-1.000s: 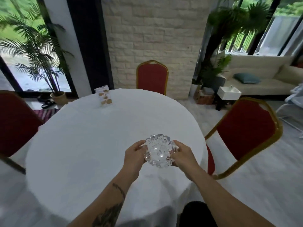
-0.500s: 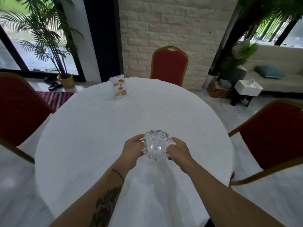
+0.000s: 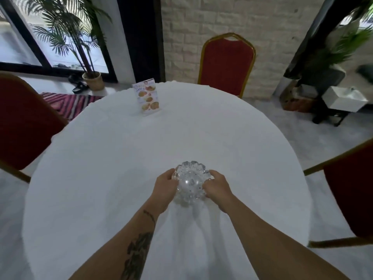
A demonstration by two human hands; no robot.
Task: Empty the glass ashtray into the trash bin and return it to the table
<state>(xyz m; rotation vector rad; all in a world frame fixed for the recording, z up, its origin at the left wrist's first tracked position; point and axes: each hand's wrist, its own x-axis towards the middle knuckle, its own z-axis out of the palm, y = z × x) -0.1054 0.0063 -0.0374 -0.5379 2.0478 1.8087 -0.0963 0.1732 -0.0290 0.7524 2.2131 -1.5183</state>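
The clear cut-glass ashtray (image 3: 190,181) with a scalloped rim is over the near middle of the round table with a white cloth (image 3: 113,158), low at the cloth; I cannot tell if it touches. My left hand (image 3: 164,187) grips its left side and my right hand (image 3: 218,187) grips its right side. No trash bin shows in the head view.
A standing menu card (image 3: 148,97) is at the table's far side. Red chairs with gold frames stand at the far side (image 3: 227,63), left (image 3: 22,122) and right (image 3: 351,190). A potted palm (image 3: 90,77) and a striped rug (image 3: 68,102) are back left.
Both hands have carried the ashtray from the table's right edge inward over the near middle and lowered it. The camera has come closer over the table.
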